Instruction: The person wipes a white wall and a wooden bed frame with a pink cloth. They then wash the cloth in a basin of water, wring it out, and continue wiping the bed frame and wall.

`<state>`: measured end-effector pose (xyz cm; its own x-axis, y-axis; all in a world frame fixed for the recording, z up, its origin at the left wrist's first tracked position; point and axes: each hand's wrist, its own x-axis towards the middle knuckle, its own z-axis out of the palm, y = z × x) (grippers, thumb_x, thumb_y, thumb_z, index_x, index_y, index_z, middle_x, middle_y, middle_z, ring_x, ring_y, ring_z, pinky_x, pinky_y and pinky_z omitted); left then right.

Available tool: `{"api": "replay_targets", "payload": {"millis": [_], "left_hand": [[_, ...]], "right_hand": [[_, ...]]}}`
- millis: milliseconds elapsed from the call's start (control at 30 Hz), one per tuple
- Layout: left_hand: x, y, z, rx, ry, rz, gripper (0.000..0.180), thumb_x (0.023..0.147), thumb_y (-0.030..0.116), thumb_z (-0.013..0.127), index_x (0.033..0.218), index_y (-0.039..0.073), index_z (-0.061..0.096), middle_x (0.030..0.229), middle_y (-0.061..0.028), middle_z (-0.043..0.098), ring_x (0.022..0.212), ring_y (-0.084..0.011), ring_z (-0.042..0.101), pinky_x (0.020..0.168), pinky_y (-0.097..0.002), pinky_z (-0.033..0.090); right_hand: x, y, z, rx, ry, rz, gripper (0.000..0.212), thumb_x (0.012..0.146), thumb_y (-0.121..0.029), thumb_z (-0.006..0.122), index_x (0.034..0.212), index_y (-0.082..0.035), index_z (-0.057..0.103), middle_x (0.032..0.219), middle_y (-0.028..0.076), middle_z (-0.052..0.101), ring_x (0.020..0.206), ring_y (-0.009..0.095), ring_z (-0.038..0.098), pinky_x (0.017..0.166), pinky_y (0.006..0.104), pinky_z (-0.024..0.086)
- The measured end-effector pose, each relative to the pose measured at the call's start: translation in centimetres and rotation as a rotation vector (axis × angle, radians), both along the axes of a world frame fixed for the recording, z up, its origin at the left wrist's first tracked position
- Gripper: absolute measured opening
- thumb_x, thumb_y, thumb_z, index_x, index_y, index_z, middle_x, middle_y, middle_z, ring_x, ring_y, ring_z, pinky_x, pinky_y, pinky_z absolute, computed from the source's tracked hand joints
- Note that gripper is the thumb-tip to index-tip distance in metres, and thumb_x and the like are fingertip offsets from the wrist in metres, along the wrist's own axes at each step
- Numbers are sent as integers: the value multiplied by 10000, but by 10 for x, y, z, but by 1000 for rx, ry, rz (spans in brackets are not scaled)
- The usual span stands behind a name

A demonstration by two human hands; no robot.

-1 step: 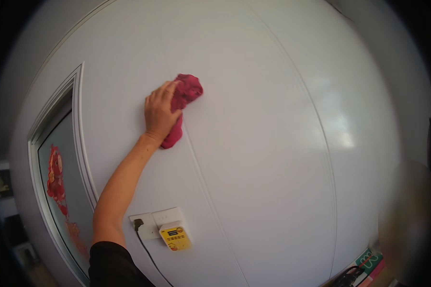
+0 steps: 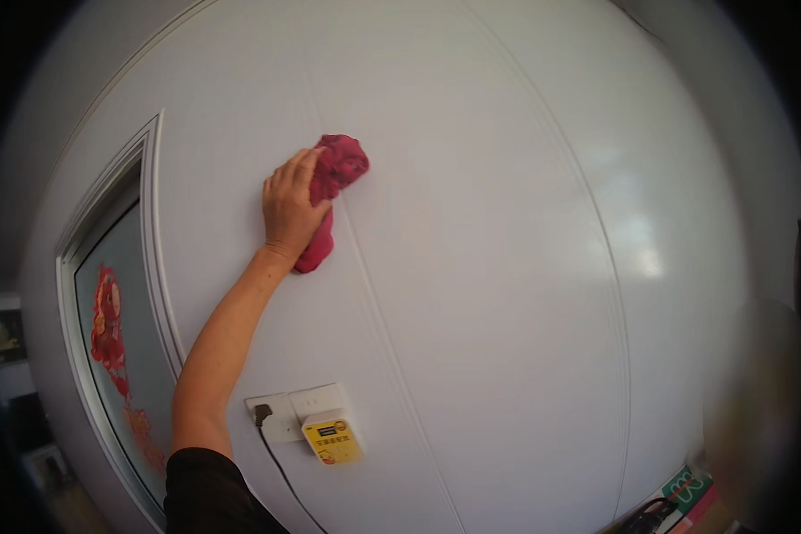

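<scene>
Where a short black fabric sleeve (image 2: 209, 494) ends, a bare forearm (image 2: 227, 343) rises to the left hand (image 2: 287, 205), its grip clamped on a crumpled, dark-red cloth (image 2: 342, 162). The cloth lies against a smooth, white panelled wall (image 2: 489, 267), right of a white moulded door frame (image 2: 154, 222) and above a yellow-and-white box (image 2: 333, 440). A shape (image 2: 756, 409) at far right seems brownish, but is too blurred to identify.
</scene>
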<state>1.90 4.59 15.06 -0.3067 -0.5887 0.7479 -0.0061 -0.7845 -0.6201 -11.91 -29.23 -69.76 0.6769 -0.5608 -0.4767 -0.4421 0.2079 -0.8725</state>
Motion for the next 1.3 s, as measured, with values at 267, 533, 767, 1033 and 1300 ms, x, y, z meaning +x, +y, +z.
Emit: {"api": "replay_targets", "payload": {"millis": [267, 533, 767, 1033, 1300], "left_hand": [[-27, 126, 28, -332, -191, 97, 775, 667, 117, 801, 1360, 144, 456, 1293, -46, 561, 1165, -255, 543, 974, -408, 389], [-114, 239, 29, -579, -260, 619, 761, 725, 166, 814, 1379, 128, 427, 1269, -108, 531, 1104, -320, 569, 919, -437, 469], [-198, 298, 45, -867, -365, 286, 691, 809, 296, 709, 1400, 100, 409, 1252, -176, 552, 1093, -388, 582, 887, -477, 501], [-159, 268, 6, -564, -166, 196, 636, 798, 246, 702, 1362, 89, 452, 1274, -129, 564, 1111, -349, 587, 892, -428, 499], [-118, 261, -40, -296, 92, 253, 681, 706, -8, 723, 1337, 87, 487, 1255, -87, 572, 1129, -292, 589, 921, -375, 519]], "right_hand": [[2, 1, 12, -35, -45, 4, 392, 884, -213, 590, 537, -44, 519, 453, 79, 537, 340, 153, 469, 412, 302, 440], [0, 5, 18, -45, -67, 13, 405, 893, -218, 586, 535, -50, 495, 450, 76, 524, 334, 149, 452, 404, 301, 428], [5, 6, 21, -56, -89, 21, 417, 900, -222, 582, 534, -55, 474, 447, 74, 513, 328, 146, 436, 397, 300, 417], [-12, 4, 11, -50, -117, -78, 431, 909, -226, 578, 533, -60, 450, 443, 71, 500, 322, 142, 419, 389, 298, 405], [-51, 28, -17, 51, -188, -296, 445, 918, -231, 574, 532, -66, 426, 440, 68, 487, 316, 138, 401, 381, 297, 393]]}}
